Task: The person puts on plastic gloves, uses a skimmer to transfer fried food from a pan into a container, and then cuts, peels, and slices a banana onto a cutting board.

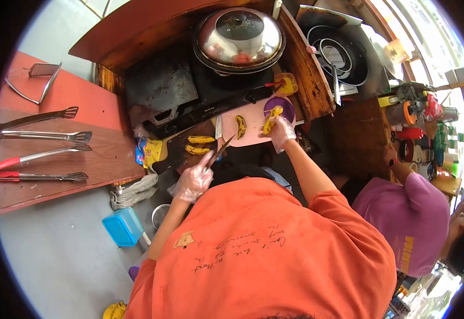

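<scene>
My left hand [193, 182], in a clear plastic glove, grips a knife [221, 150] whose blade points toward the pink cutting board [250, 135]. My gloved right hand [281, 132] holds a yellow, dark-spotted plantain [272, 118] at the far right end of the board, beside a purple plate [285, 106]. Another plantain [240, 126] lies on the middle of the board. Two more plantains [200, 140] rest on the dark counter left of the board, just ahead of the knife hand.
A stove with a flat griddle [160, 87] and a lidded wok [240, 37] stands behind the board. Several tongs [40, 135] lie on the red-brown table at left. A blue box [123, 226] sits on the floor. A person in a purple shirt [407, 223] works at right.
</scene>
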### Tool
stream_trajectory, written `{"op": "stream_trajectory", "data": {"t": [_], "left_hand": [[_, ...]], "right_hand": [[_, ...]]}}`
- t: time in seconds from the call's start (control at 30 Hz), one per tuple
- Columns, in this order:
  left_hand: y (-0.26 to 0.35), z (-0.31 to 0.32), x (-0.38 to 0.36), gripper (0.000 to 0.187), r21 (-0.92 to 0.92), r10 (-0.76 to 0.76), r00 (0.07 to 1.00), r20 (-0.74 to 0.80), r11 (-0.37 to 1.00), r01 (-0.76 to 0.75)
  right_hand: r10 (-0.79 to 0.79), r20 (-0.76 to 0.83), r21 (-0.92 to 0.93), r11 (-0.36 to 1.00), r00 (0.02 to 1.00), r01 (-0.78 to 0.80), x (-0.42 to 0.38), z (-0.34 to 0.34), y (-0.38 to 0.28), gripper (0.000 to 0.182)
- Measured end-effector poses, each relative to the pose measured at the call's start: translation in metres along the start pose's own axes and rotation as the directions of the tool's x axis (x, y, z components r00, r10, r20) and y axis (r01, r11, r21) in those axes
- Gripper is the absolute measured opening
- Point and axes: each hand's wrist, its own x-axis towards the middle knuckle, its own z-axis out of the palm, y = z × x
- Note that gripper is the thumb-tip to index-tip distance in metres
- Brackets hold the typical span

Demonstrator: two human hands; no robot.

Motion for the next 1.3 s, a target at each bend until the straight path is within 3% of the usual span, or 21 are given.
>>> {"op": "stream_trajectory", "data": {"t": [0.07,0.13,0.2,0.23,0.3,0.53,0.6,0.63,0.73,0.77,0.8,0.87,0.9,0.97,1.0,1.03,1.07,1.13,1.17,1.27,1.3], "left_hand": [[0.016,0.004,0.035,0.034,-0.063,0.130,0.988,-0.085,0.989,-0.136],[0.036,0.007,0.067,0.031,-0.114,0.253,0.952,-0.172,0.955,-0.274],[0.060,0.005,0.093,0.034,-0.296,0.064,0.990,-0.122,0.950,-0.098],[0.076,0.008,0.106,0.034,-0.292,0.087,0.990,-0.113,0.949,-0.117],[0.107,0.012,0.127,0.025,-0.707,-0.132,0.990,-0.044,0.704,0.062],[0.165,0.002,0.149,0.016,-0.555,0.005,1.000,0.018,0.832,0.006],[0.163,0.008,0.156,0.016,-0.491,0.080,0.997,0.019,0.869,-0.060],[0.164,0.010,0.160,0.016,-0.428,0.143,0.989,0.018,0.895,-0.122],[0.179,-0.002,0.169,0.016,-0.397,0.242,0.952,0.189,0.905,-0.152],[0.175,0.002,0.173,0.022,-0.376,0.403,0.901,0.161,0.869,-0.322],[0.178,0.006,0.175,0.022,-0.374,0.406,0.901,0.154,0.868,-0.327],[0.201,0.005,0.172,0.023,-0.670,0.016,0.954,0.299,0.715,0.198],[0.194,0.020,0.175,0.024,-0.665,-0.004,0.980,0.200,0.734,0.138],[0.207,0.021,0.172,0.023,-0.699,-0.069,0.978,0.197,0.690,0.189],[0.213,0.021,0.169,0.023,-0.731,-0.127,0.971,0.204,0.640,0.238],[0.217,0.024,0.165,0.024,-0.737,-0.148,0.973,0.175,0.636,0.229],[0.216,0.030,0.163,0.024,-0.735,-0.155,0.973,0.172,0.637,0.232],[0.210,0.041,0.160,0.023,-0.705,-0.094,0.995,-0.015,0.706,0.057],[0.212,0.034,0.155,0.022,-0.592,-0.151,0.987,0.046,0.792,0.149],[0.200,0.041,0.139,0.020,-0.750,-0.135,0.986,0.103,0.640,0.166],[0.195,0.039,0.134,0.017,-0.660,-0.202,0.962,0.185,0.699,0.274]], "right_hand": [[0.019,0.066,0.240,0.970,0.998,-0.034,-0.056,0.039,-0.046,0.022],[-0.028,0.041,0.158,0.987,0.999,0.021,-0.084,0.062,-0.069,0.027],[-0.145,0.107,-0.181,0.970,0.984,0.162,-0.097,0.069,-0.076,0.026],[-0.164,0.117,-0.173,0.968,0.980,0.183,-0.101,0.069,-0.074,0.027],[-0.207,0.082,-0.199,0.955,0.975,0.219,-0.126,0.086,-0.091,0.028],[-0.381,-0.034,-0.221,0.904,0.924,0.365,-0.172,0.095,-0.123,0.031],[-0.603,0.071,-0.461,0.687,0.795,0.562,-0.170,0.081,-0.121,0.030],[-0.557,0.013,-0.633,0.638,0.830,0.438,-0.183,0.085,-0.136,0.033],[-0.527,0.045,-0.641,0.636,0.849,0.429,-0.194,0.079,-0.151,0.037],[-0.664,0.168,-0.664,0.470,0.728,0.582,-0.182,0.068,-0.146,0.036],[-0.667,0.174,-0.664,0.464,0.724,0.587,-0.178,0.058,-0.149,0.036],[-0.356,0.055,-0.439,0.831,0.933,0.342,-0.185,0.057,-0.169,0.035],[-0.354,0.063,-0.440,0.829,0.933,0.345,-0.185,0.056,-0.175,0.035],[-0.261,0.120,0.028,0.965,0.958,0.260,-0.182,0.054,-0.181,0.032],[-0.221,0.162,0.264,0.949,0.962,0.174,-0.182,0.055,-0.183,0.033],[-0.244,0.035,0.202,0.951,0.969,0.233,-0.178,0.062,-0.185,0.041],[-0.240,0.041,0.204,0.952,0.970,0.227,-0.169,0.066,-0.185,0.041],[-0.085,-0.236,0.266,0.952,0.968,0.149,-0.151,0.069,-0.186,0.041],[-0.076,-0.280,0.174,0.976,0.957,0.129,-0.151,0.067,-0.192,0.044],[-0.041,-0.261,0.357,0.924,0.964,0.136,-0.129,0.055,-0.195,0.045],[-0.067,-0.219,0.335,0.932,0.973,0.139,-0.125,0.049,-0.195,0.050]]}}
